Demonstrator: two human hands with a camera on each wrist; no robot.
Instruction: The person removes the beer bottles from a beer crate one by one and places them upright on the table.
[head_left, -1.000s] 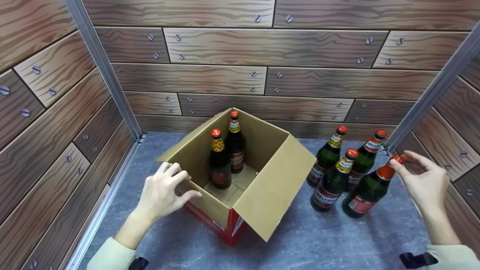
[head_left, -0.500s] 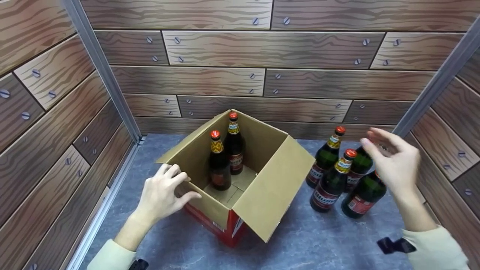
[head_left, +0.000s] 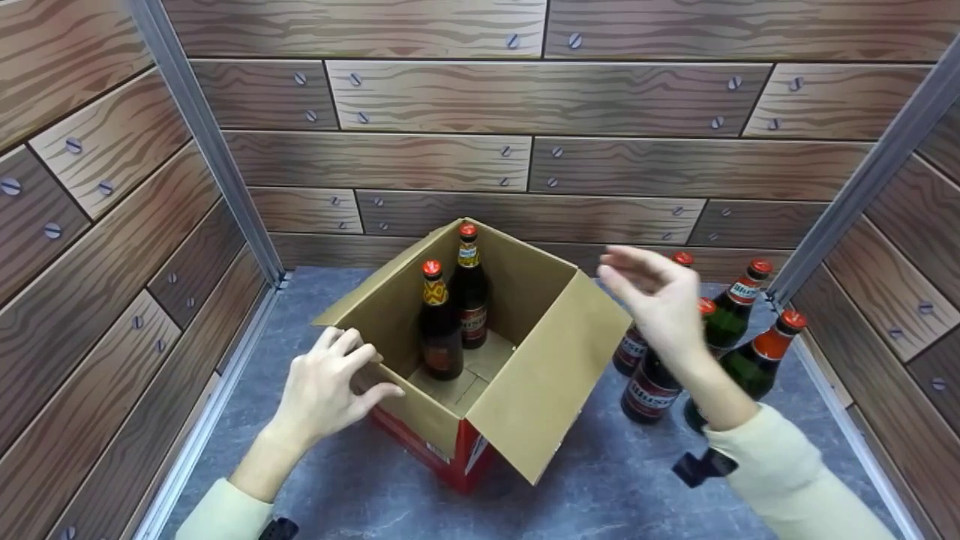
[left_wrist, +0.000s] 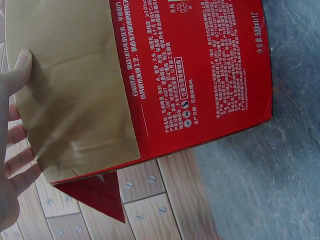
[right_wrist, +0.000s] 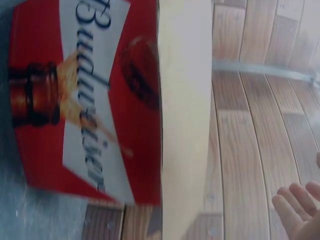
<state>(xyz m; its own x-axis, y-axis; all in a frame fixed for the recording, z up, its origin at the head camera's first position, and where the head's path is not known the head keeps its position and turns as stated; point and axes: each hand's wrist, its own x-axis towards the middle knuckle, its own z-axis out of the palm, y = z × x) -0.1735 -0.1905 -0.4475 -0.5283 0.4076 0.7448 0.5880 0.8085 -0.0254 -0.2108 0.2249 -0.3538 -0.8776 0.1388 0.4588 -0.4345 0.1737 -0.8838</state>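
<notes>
A red cardboard box (head_left: pixel 450 442) stands with its top open and brown flaps folded out. My left hand (head_left: pixel 326 386) holds its near left rim, fingers bent over the edge. In the left wrist view, the left thumb (left_wrist: pixel 22 65) lies on the brown flap (left_wrist: pixel 75 100). Two red-capped beer bottles stand inside, a front one (head_left: pixel 441 337) and a rear one (head_left: pixel 470 300). My right hand (head_left: pixel 664 300) is in the air beside the right flap (head_left: pixel 551 375), holding nothing. It partly hides the beer bottles on the right, among them a front one (head_left: pixel 649 394).
Several green beer bottles stand close together right of the box, including one with an orange-red neck (head_left: pixel 772 346) and one behind it (head_left: pixel 739 300). Wood-patterned walls (head_left: pixel 450 161) enclose the back and sides of the grey floor (head_left: pixel 585 495). Metal strips (head_left: pixel 206 142) line the corners.
My right hand has let go of the cap of the orange-necked bottle and moved left, across the other bottles to the box flap. My left hand stays on the box rim.
</notes>
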